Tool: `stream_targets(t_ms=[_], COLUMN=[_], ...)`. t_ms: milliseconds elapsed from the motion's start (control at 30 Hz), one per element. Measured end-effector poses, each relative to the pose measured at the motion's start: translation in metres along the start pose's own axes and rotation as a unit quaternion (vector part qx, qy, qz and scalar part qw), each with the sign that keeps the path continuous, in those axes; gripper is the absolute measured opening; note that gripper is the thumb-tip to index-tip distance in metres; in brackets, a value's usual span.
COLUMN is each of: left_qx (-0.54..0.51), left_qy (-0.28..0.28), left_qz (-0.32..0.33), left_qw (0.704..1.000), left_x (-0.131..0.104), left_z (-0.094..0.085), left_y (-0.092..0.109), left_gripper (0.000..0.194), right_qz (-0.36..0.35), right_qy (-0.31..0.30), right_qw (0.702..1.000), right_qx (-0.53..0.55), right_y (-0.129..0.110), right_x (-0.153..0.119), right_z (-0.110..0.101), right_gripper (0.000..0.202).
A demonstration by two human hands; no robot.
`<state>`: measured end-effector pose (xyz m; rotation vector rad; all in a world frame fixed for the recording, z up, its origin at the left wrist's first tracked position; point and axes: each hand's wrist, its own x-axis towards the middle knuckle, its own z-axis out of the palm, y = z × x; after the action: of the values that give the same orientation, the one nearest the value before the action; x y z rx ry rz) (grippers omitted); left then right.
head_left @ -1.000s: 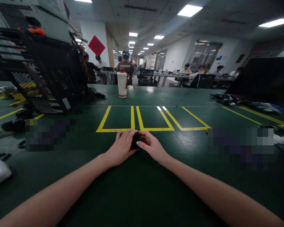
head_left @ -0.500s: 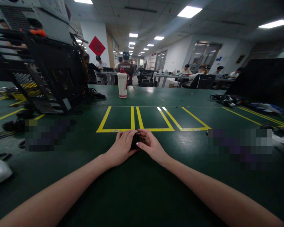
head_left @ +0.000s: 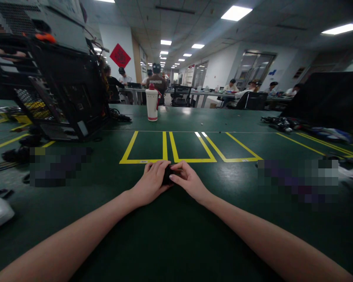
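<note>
Between my two hands is a small black object (head_left: 166, 176), mostly covered by fingers, so its kind does not show. My left hand (head_left: 151, 182) is closed over its left side, with the fingers laid across the top. From the other side my right hand (head_left: 188, 180) meets it with thumb and fingertips curled in a pinch at its right edge. Both hands rest low over the green table (head_left: 176, 235), just in front of the yellow tape outlines (head_left: 191, 160).
A black computer case (head_left: 67, 98) stands at the left. Farther back is a white bottle with a red lid (head_left: 152, 105). Cables (head_left: 282, 123) lie at the right beside a dark panel (head_left: 329, 98). A white object (head_left: 0, 213) sits at the left edge. People work at desks behind.
The right hand's fingers have drawn in slightly toward the black object. My left hand looks the same, still around it.
</note>
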<state>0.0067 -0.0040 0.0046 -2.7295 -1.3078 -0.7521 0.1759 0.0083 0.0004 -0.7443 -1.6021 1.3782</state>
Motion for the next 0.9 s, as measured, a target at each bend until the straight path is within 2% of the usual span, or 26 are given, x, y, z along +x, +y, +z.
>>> stream_targets(t_ms=[167,333,500,700,900], left_qx=[-0.01,-0.008,-0.004,-0.011,-0.004], left_qy=[-0.012,-0.016,-0.014,-0.018,-0.018], left_qz=[-0.008,-0.013,-0.004,-0.009,-0.01], left_qw=[1.0,1.0,1.0,1.0,1.0], left_x=[0.0,-0.0003,-0.0002,-0.0001,0.0005], left_z=[-0.0026,-0.0038,-0.0036,-0.005,-0.0046], left_y=[0.0008,0.0018,0.0019,0.0025,0.0026], left_gripper=[0.058,0.058,0.057,0.058,0.057], right_qz=[0.017,0.018,0.01,0.025,0.016], right_qy=[0.007,-0.021,-0.01,0.006,-0.016], right_qw=[1.0,1.0,1.0,0.999,1.0], right_qx=[-0.024,0.008,0.01,-0.023,0.008], right_y=[-0.0025,-0.0051,-0.005,-0.0057,-0.0044], right_x=[0.0003,-0.0018,-0.0017,-0.0006,-0.0015], right_z=[-0.0005,0.0008,0.001,-0.0005,0.0015], right_gripper=[0.037,0.03,0.022,0.036,0.026])
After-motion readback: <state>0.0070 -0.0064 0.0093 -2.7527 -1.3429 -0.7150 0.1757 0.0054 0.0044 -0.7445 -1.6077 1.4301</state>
